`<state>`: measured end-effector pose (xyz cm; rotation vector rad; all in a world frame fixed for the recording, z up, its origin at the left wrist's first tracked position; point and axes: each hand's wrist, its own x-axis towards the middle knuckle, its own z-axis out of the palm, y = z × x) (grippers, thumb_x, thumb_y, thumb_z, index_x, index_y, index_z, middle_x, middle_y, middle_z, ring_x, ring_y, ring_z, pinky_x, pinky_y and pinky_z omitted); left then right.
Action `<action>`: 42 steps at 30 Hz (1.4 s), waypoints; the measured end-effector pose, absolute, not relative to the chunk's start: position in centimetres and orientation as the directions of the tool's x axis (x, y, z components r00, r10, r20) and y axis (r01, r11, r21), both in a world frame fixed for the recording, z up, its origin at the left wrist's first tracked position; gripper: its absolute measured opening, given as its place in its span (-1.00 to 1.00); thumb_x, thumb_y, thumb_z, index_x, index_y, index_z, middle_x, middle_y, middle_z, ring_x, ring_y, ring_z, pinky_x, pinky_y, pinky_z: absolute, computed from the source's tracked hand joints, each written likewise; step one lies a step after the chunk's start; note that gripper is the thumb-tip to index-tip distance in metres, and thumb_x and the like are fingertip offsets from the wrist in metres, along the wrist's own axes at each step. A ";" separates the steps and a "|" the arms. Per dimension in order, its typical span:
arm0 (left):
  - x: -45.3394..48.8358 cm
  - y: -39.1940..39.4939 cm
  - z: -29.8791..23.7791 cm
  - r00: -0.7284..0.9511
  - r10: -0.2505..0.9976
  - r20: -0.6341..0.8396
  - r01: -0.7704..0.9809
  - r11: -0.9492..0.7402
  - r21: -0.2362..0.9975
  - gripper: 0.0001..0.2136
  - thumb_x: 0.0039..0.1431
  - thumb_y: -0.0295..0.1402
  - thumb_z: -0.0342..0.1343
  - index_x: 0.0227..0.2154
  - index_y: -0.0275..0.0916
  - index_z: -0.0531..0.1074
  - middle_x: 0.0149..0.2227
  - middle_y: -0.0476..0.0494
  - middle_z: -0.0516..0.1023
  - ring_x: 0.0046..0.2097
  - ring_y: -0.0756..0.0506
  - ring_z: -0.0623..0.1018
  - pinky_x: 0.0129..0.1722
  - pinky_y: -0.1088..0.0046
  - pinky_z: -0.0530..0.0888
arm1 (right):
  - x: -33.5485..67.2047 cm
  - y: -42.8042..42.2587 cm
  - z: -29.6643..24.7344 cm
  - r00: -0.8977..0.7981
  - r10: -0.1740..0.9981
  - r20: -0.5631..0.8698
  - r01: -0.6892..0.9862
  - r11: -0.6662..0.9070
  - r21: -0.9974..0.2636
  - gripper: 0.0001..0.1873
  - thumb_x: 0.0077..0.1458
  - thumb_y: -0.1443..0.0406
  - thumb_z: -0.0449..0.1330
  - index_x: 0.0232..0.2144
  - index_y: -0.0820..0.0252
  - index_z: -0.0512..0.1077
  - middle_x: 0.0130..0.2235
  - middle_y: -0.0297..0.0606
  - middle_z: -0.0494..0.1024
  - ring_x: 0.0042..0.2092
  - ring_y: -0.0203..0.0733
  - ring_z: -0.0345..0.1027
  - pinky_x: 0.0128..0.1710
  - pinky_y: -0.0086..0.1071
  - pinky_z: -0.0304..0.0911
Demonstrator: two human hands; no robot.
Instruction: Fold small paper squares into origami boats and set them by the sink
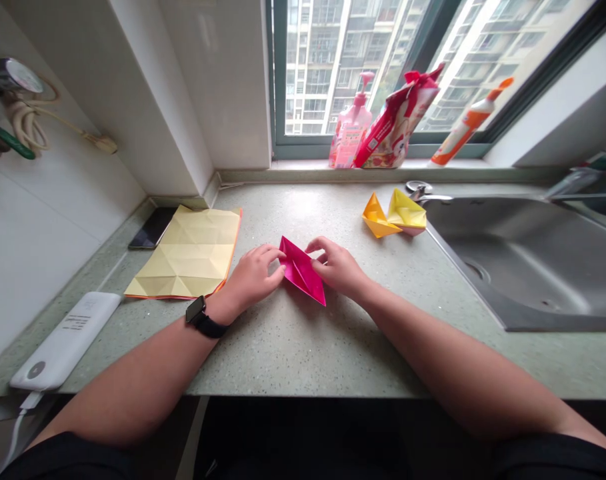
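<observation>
Paper (pixel 303 272), bright magenta and folded into a hollow, pointed diamond, is sitting between my two hands, over the speckled grey-green stone countertop (pixel 293 360). My bare left hand (pixel 257 273) is meeting its left edge, thumb and forefinger curving apart from each other with their tips at the paper. My bare right hand (pixel 339 268) is meeting its right edge, thumb against the wall, the other fingers curling. Whether either pair is pinching or only steadying, I am not able to tell.

Beyond the magenta paper and to its right, a small orange folded-paper boat (pixel 377 217) and a yellow folded-paper boat (pixel 407 212) are standing side by side. To its left, a stack of creased cream paper (pixel 195 247) with orange edges is lying flat.

I am judging this to be a shaping step, since the walls are spreading around a central ridge. The next move is probably calling for light, even pressure from both sides, sparing the pointed ends.
</observation>
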<state>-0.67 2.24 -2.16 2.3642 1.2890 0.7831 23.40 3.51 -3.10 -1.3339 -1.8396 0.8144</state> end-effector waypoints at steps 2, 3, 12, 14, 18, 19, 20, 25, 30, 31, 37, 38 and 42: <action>-0.8 2.2 -2.3 0.430 0.851 0.300 0.676 -0.524 0.518 -0.82 0.40 -0.39 0.17 -0.02 -0.20 0.61 0.05 -0.20 0.67 0.10 -0.23 0.64 0.22 0.05 0.57 | 23.7 3.7 -3.3 -0.262 0.933 0.246 0.541 0.353 -0.763 -0.81 0.10 0.49 0.31 -0.32 0.10 0.59 -0.09 -0.25 0.63 -0.22 -0.20 0.56 -0.19 -0.30 0.50; -0.8 2.2 -2.3 0.428 0.852 0.300 0.683 -0.523 0.510 -0.82 0.39 -0.39 0.19 -0.02 -0.20 0.61 0.06 -0.20 0.66 0.10 -0.23 0.64 0.22 0.05 0.57 | 23.8 3.8 -3.4 -0.280 0.922 0.268 0.555 0.383 -0.738 -0.81 0.09 0.50 0.32 -0.37 0.10 0.60 -0.10 -0.24 0.62 -0.17 -0.17 0.56 -0.15 -0.29 0.50; -1.3 2.2 -2.8 0.481 0.810 0.336 0.698 -0.586 0.412 -0.84 0.38 -0.44 0.26 -0.09 -0.14 0.72 0.17 -0.25 0.54 0.20 -0.26 0.59 0.32 0.00 0.55 | 24.2 4.1 -3.6 -0.350 0.893 0.282 0.614 0.447 -0.650 -0.78 0.12 0.46 0.40 -0.34 0.00 0.74 -0.15 -0.22 0.60 -0.06 -0.06 0.54 0.01 -0.18 0.48; -1.3 2.3 -3.0 0.502 0.804 0.319 0.694 -0.595 0.407 -0.84 0.38 -0.47 0.26 -0.15 -0.13 0.73 0.18 -0.24 0.54 0.20 -0.25 0.59 0.32 0.00 0.55 | 24.2 4.1 -3.6 -0.369 0.891 0.265 0.628 0.449 -0.635 -0.78 0.11 0.45 0.42 -0.33 -0.01 0.76 -0.14 -0.21 0.60 -0.07 -0.06 0.53 0.03 -0.15 0.47; -1.3 2.4 -3.1 0.508 0.806 0.304 0.692 -0.592 0.412 -0.85 0.38 -0.45 0.27 -0.14 -0.13 0.74 0.19 -0.24 0.56 0.18 -0.25 0.60 0.32 -0.03 0.56 | 24.1 4.0 -3.4 -0.388 0.897 0.214 0.653 0.431 -0.623 -0.80 0.11 0.43 0.44 -0.32 -0.02 0.77 -0.13 -0.19 0.61 -0.08 -0.06 0.53 0.04 -0.13 0.46; -1.3 2.3 -3.0 0.508 0.803 0.310 0.688 -0.596 0.415 -0.85 0.39 -0.44 0.27 -0.13 -0.13 0.74 0.18 -0.24 0.56 0.18 -0.25 0.60 0.32 -0.03 0.56 | 24.1 4.0 -3.4 -0.386 0.899 0.208 0.655 0.426 -0.624 -0.81 0.12 0.41 0.44 -0.32 -0.02 0.78 -0.12 -0.18 0.61 -0.08 -0.06 0.53 0.04 -0.13 0.46; -1.3 2.3 -2.9 0.510 0.799 0.319 0.681 -0.601 0.418 -0.85 0.40 -0.43 0.26 -0.13 -0.13 0.74 0.18 -0.24 0.56 0.19 -0.25 0.60 0.33 -0.03 0.55 | 24.1 4.0 -3.3 -0.381 0.901 0.207 0.656 0.421 -0.627 -0.83 0.14 0.40 0.43 -0.31 -0.01 0.78 -0.12 -0.18 0.62 -0.07 -0.05 0.53 0.04 -0.13 0.46; -1.3 2.0 -2.5 0.539 0.788 0.297 0.664 -0.615 0.425 -0.81 0.34 -0.50 0.25 -0.17 -0.11 0.74 0.23 -0.22 0.54 0.23 -0.25 0.59 0.35 -0.03 0.54 | 24.0 4.0 -3.2 -0.388 0.897 0.212 0.660 0.431 -0.615 -0.86 0.21 0.34 0.41 -0.34 -0.01 0.77 -0.10 -0.16 0.63 -0.03 -0.04 0.53 0.06 -0.12 0.44; -1.5 2.0 -2.5 0.536 0.809 0.240 0.701 -0.585 0.408 -0.65 0.23 -0.66 0.15 -0.19 -0.12 0.75 0.26 -0.21 0.53 0.24 -0.26 0.58 0.34 -0.04 0.55 | 24.0 4.2 -3.3 -0.409 0.894 0.185 0.683 0.434 -0.587 -0.71 0.36 0.24 0.33 -0.43 0.00 0.74 -0.14 -0.15 0.65 -0.05 -0.04 0.55 0.09 -0.11 0.41; -1.5 2.1 -2.4 0.532 0.811 0.244 0.700 -0.583 0.412 -0.65 0.22 -0.66 0.13 -0.21 -0.13 0.75 0.26 -0.21 0.53 0.24 -0.26 0.58 0.35 -0.04 0.55 | 24.0 4.2 -3.2 -0.406 0.896 0.182 0.684 0.430 -0.590 -0.67 0.39 0.22 0.30 -0.43 0.01 0.74 -0.14 -0.15 0.66 -0.05 -0.05 0.56 0.09 -0.11 0.41; -1.6 2.1 -2.1 0.527 0.795 0.301 0.669 -0.606 0.431 -0.60 0.19 -0.69 0.10 -0.28 -0.08 0.76 0.22 -0.13 0.58 0.20 -0.20 0.60 0.33 0.00 0.56 | 24.2 4.5 -3.3 -0.390 0.885 0.254 0.644 0.460 -0.612 -0.59 0.48 0.16 0.21 -0.38 0.01 0.74 -0.13 -0.14 0.69 -0.03 -0.05 0.57 0.09 -0.12 0.43; -1.7 2.2 -2.1 0.534 0.791 0.300 0.669 -0.612 0.422 -0.60 0.18 -0.69 0.11 -0.28 -0.07 0.76 0.20 -0.13 0.59 0.18 -0.21 0.61 0.32 -0.01 0.57 | 24.2 4.5 -3.3 -0.393 0.880 0.266 0.643 0.470 -0.604 -0.58 0.48 0.16 0.21 -0.41 0.01 0.73 -0.12 -0.14 0.69 -0.04 -0.05 0.57 0.09 -0.11 0.43; -1.8 2.3 -2.4 0.544 0.789 0.285 0.682 -0.613 0.398 -0.63 0.19 -0.67 0.15 -0.30 -0.06 0.76 0.15 -0.15 0.63 0.10 -0.20 0.64 0.26 0.00 0.61 | 24.3 4.8 -3.9 -0.395 0.879 0.267 0.663 0.474 -0.580 -0.54 0.46 0.16 0.24 -0.52 0.02 0.67 -0.14 -0.13 0.71 -0.08 -0.02 0.56 0.08 -0.05 0.44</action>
